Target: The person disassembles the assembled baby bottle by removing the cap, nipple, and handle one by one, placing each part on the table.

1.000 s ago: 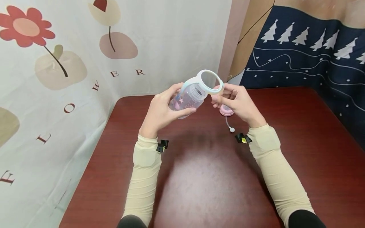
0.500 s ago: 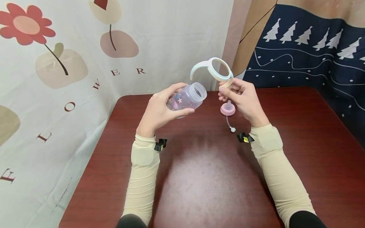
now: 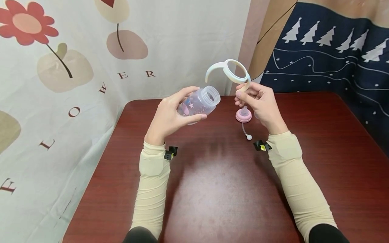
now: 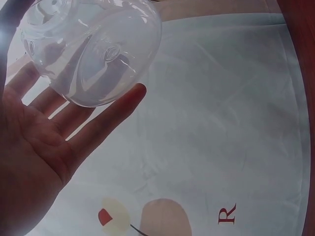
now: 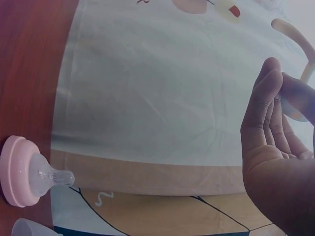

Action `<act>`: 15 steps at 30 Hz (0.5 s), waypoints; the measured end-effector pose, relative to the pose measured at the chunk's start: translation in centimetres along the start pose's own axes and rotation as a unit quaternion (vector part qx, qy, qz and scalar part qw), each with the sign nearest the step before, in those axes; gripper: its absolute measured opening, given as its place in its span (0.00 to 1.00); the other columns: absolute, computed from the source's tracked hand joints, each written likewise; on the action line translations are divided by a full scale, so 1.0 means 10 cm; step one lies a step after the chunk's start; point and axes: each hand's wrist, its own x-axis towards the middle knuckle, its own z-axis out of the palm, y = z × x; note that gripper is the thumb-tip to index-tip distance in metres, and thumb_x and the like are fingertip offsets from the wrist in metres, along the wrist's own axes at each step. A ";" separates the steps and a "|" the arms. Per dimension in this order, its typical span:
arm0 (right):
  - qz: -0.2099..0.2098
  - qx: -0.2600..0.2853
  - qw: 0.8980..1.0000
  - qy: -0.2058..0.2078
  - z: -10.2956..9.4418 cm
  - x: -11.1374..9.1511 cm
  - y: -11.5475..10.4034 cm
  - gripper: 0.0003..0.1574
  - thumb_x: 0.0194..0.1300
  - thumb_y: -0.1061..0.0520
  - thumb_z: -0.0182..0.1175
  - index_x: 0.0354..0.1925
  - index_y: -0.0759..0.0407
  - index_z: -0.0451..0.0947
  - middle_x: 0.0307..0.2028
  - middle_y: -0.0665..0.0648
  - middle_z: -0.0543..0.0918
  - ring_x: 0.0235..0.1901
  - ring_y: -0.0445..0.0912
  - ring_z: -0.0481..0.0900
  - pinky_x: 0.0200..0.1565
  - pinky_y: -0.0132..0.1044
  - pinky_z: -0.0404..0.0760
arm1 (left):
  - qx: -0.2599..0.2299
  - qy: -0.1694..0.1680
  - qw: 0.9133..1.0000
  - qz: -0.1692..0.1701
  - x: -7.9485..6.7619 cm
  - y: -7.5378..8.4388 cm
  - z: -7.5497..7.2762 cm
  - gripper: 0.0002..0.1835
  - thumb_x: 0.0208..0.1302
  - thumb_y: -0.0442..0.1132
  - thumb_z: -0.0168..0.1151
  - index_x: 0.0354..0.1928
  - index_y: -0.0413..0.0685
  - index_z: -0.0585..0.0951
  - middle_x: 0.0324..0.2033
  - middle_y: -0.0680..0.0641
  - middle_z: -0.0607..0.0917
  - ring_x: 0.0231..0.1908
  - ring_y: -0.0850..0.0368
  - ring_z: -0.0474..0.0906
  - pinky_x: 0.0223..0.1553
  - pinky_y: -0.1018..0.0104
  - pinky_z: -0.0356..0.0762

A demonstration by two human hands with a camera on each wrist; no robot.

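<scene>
My left hand [image 3: 170, 116] grips a clear baby bottle [image 3: 199, 103] printed with a star, tilted so its threaded, uncapped mouth points up and right. In the left wrist view, the bottle's rounded base [image 4: 110, 54] lies against the fingers. My right hand [image 3: 259, 101] pinches one arm of a pale two-armed bottle handle [image 3: 215, 66] between thumb and fingers. Its ring hangs in the air above and right of the bottle mouth, apart from it. On the table below the right hand stands a pink collar with a clear teat [image 3: 243, 116].
A thin straw with a white weighted end [image 3: 249, 137] runs from the teat collar over the dark red table [image 3: 212, 189]. A clear cup-like piece [image 5: 29, 228] shows beside the teat in the right wrist view. A white flower-print curtain [image 3: 182, 44] hangs behind.
The right hand has lifted the bottle handle off the bottle's neck, up and to the right. The left hand stays nearly still with the bottle. The teat is now uncovered to view.
</scene>
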 end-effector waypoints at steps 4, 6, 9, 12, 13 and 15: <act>0.012 -0.014 1.000 0.002 0.01 0.00 0.02 0.07 0.70 0.67 0.68 0.46 0.66 0.85 0.32 0.57 0.89 0.29 0.45 0.88 0.38 0.31 0.87 | -0.002 0.002 1.000 0.002 0.00 0.00 -0.01 0.40 0.51 0.62 0.83 0.67 0.73 0.80 0.53 0.67 0.85 0.43 0.62 0.80 0.47 0.59 0.80; 0.020 -0.018 1.000 0.002 0.02 0.00 0.03 0.07 0.71 0.66 0.68 0.47 0.64 0.86 0.31 0.57 0.89 0.30 0.45 0.89 0.39 0.31 0.87 | -0.005 0.002 1.000 0.003 0.00 -0.01 -0.01 0.40 0.51 0.63 0.83 0.67 0.74 0.80 0.54 0.67 0.85 0.44 0.63 0.80 0.48 0.59 0.80; 0.027 -0.029 0.999 0.001 0.03 0.01 0.07 0.07 0.72 0.65 0.67 0.47 0.62 0.86 0.31 0.56 0.89 0.30 0.44 0.89 0.39 0.31 0.87 | -0.009 0.002 1.000 0.006 0.00 -0.01 -0.01 0.40 0.51 0.63 0.83 0.67 0.74 0.79 0.54 0.68 0.85 0.45 0.64 0.80 0.49 0.59 0.80; 0.035 -0.039 0.999 0.001 0.03 0.01 0.12 0.06 0.73 0.64 0.67 0.47 0.62 0.86 0.30 0.55 0.89 0.29 0.44 0.89 0.39 0.31 0.87 | -0.012 0.004 1.000 0.006 0.00 -0.01 -0.01 0.40 0.51 0.63 0.83 0.67 0.74 0.80 0.54 0.68 0.85 0.45 0.64 0.80 0.49 0.59 0.80; 0.040 -0.038 0.998 0.000 0.04 0.02 0.14 0.06 0.72 0.64 0.67 0.47 0.62 0.86 0.30 0.55 0.89 0.29 0.44 0.89 0.38 0.31 0.87 | -0.013 0.005 1.000 0.005 0.00 -0.01 -0.02 0.40 0.50 0.63 0.83 0.67 0.74 0.80 0.54 0.68 0.85 0.45 0.64 0.81 0.49 0.59 0.80; 0.048 -0.047 0.998 -0.002 0.05 0.03 0.20 0.06 0.73 0.64 0.67 0.47 0.61 0.86 0.30 0.55 0.89 0.28 0.43 0.89 0.38 0.31 0.87 | -0.014 0.006 1.000 0.000 -0.01 -0.01 -0.04 0.39 0.50 0.63 0.83 0.67 0.74 0.80 0.53 0.69 0.85 0.45 0.63 0.81 0.48 0.60 0.80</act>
